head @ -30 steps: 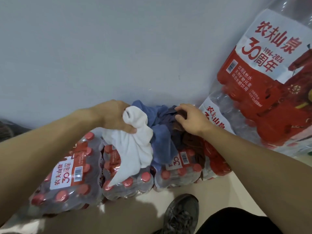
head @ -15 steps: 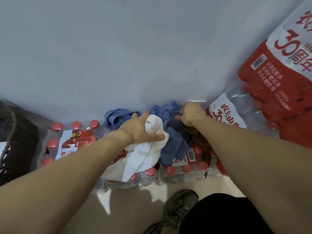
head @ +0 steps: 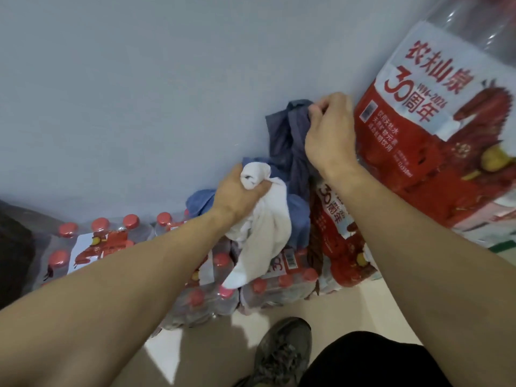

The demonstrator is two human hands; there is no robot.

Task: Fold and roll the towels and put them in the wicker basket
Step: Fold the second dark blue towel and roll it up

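My left hand [head: 237,195] grips a crumpled white towel [head: 265,233], which hangs down over shrink-wrapped packs of water bottles. My right hand [head: 329,135] pinches the top of a dark grey-blue towel [head: 287,141] and holds it up against the wall. A lighter blue towel [head: 298,222] lies bunched under and behind the white one, with a fold [head: 198,201] showing left of my left wrist. A dark woven shape [head: 12,252] at the left edge may be the wicker basket; most of it is out of frame.
Packs of red-capped water bottles [head: 92,247] line the floor along the pale wall [head: 139,93]. A tall stack of the same packs [head: 435,141] rises on the right, close to my right hand. My shoe [head: 282,356] stands on the beige floor [head: 215,344] below.
My right hand has lifted the dark grey-blue towel upward out of the pile. My left hand keeps its hold on the white towel and has risen slightly.
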